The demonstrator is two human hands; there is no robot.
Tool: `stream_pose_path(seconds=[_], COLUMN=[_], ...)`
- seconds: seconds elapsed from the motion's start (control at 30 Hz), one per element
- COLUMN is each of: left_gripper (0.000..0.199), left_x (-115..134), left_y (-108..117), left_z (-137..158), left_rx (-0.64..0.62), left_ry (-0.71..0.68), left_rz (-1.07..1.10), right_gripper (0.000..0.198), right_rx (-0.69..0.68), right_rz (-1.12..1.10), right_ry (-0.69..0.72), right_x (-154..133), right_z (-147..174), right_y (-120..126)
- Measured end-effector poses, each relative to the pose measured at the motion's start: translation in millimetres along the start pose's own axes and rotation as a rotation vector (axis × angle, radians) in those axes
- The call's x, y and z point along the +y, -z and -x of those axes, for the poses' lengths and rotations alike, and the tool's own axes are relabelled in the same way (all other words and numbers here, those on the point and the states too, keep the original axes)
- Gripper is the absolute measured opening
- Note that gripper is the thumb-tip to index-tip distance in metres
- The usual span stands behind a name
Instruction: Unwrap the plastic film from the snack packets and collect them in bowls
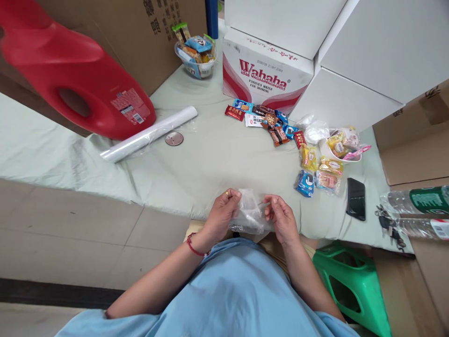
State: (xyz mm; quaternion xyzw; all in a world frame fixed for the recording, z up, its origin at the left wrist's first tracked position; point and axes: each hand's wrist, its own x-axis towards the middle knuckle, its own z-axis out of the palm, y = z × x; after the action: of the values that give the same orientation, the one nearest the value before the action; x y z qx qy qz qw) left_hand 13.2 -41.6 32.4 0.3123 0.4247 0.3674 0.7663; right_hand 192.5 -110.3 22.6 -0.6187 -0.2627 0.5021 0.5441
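A small clear plastic bag (247,213), crumpled and see-through, hangs at the front edge of the cloth-covered table, just before my body. My left hand (224,210) pinches its upper left side between thumb and fingers. To the right of the bag is my right hand (280,217), its fingers loosely bent and a little apart. Those fingertips are very close to the bag's right edge, and no grip on it shows. Nearest to the right hand on the table lies a blue snack packet (305,183).
Small wrapped snacks (278,135) lie before a Wahaha water carton (266,70). A white bowl (345,154) and a clear basket (196,68) hold more. Around them are a phone (355,199), keys (389,227), bottles (417,200), a plastic roll (150,133), a round metal disc (174,138) and a red jug (80,79).
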Motion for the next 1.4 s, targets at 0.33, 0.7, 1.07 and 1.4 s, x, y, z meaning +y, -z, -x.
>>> stream_pose_path(seconds=[0.33, 0.7, 1.07, 1.4], left_gripper=[0.05, 0.068, 0.065, 0.069], left_x=[1, -4, 10, 33], left_y=[0, 15, 26, 32], left_z=[7, -3, -10, -29], left_rx=[-0.247, -0.182, 0.121, 0.176], left_ry=[-0.069, -0.071, -0.032, -0.013], left_rz=[-0.071, -0.166, -0.005, -0.022], right_gripper=[0.052, 0.044, 0.047, 0.048], right_rx=[-0.171, -0.107, 0.123, 0.316], right_rz=[0.05, 0.039, 0.008, 0.199], right_ry=[-0.063, -0.039, -0.026, 0.14], right_x=[-5, -8, -21, -24], right_z=[-10, -14, -22, -25], right_y=[-10, 5, 44, 73])
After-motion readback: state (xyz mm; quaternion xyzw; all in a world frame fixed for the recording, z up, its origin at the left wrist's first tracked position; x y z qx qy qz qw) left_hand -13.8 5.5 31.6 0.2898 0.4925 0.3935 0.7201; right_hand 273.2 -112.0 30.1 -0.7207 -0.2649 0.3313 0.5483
